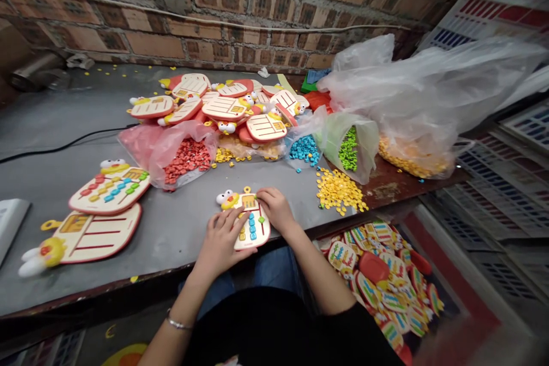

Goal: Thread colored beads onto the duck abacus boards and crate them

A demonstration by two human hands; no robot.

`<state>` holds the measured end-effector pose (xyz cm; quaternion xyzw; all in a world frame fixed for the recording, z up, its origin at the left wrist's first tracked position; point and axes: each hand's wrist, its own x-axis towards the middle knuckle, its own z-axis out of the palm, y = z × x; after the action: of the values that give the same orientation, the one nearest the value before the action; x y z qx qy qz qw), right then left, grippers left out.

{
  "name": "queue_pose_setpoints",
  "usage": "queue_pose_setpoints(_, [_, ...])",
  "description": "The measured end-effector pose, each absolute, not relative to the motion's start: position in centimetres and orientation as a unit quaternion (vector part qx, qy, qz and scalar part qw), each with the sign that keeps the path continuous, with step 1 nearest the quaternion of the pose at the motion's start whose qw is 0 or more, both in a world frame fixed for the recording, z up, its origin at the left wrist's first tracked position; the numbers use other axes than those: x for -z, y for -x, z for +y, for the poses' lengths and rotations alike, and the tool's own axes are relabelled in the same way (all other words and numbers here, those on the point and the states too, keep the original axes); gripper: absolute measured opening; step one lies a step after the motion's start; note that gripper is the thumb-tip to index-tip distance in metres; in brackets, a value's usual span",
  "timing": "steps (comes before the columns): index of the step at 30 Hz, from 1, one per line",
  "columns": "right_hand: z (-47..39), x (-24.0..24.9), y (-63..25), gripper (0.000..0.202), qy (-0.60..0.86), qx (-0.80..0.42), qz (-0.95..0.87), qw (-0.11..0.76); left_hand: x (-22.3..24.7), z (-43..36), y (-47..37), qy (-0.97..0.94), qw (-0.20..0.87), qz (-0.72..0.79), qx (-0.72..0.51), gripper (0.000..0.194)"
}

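A cream duck-headed board (256, 223) lies at the table's front edge, with yellow and blue pieces in its slots and a green piece (261, 219) on the right slot. My left hand (223, 237) wraps the board's left side, fingers over its face and thumb at the lower edge. At the board's upper right, the fingertips of my right hand (274, 206) pinch together by the top of the right slot, with a bit of green at the tips. The board's left part is hidden under my left hand.
Bags of red (189, 160), blue (304, 150) and green pieces (348, 148) stand behind the board, before a heap of boards (223, 107). Loose yellow pieces (341, 190) lie right. Two stacked boards (107, 234) are left. Finished-looking boards (386, 280) fill a container below right.
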<state>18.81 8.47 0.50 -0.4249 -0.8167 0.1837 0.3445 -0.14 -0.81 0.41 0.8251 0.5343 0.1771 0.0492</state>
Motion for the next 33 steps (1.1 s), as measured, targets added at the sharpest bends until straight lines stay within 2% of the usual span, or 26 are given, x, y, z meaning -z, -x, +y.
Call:
queue_pose_setpoints(8, [8.4,-0.6,-19.9,0.016,0.401,-0.081,-0.88,0.241,-0.2,-0.7,0.2,-0.828,0.045,0.525,-0.189,0.072])
queue_pose_setpoints(19, [8.8,0.0,-19.0,0.013,0.394,-0.092,-0.889,0.215,0.1,-0.5,0.2,-0.828,0.04,0.522,-0.201,0.074])
queue_pose_setpoints(26, [7.4,-2.8,-19.6,0.012,0.375,-0.126,-0.901,0.181,0.5,-0.5,0.3,-0.829,0.032,0.521,-0.203,0.072])
queue_pose_setpoints(29, [5.8,-3.4,-22.4,0.013,0.394,-0.147,-0.875,0.24,0.3,-0.6,0.3,-0.829,0.034,0.522,-0.197,0.073])
queue_pose_setpoints(31, [5.0,-2.8,-25.4,0.017,0.493,-0.1,-0.805,0.315,0.2,-0.6,0.3,-0.829,0.039,0.525,-0.192,0.072])
queue_pose_setpoints(33, [4.7,-1.6,-28.5,0.021,0.608,-0.019,-0.717,0.34,0.2,-0.6,0.3,-0.828,0.043,0.526,-0.189,0.072])
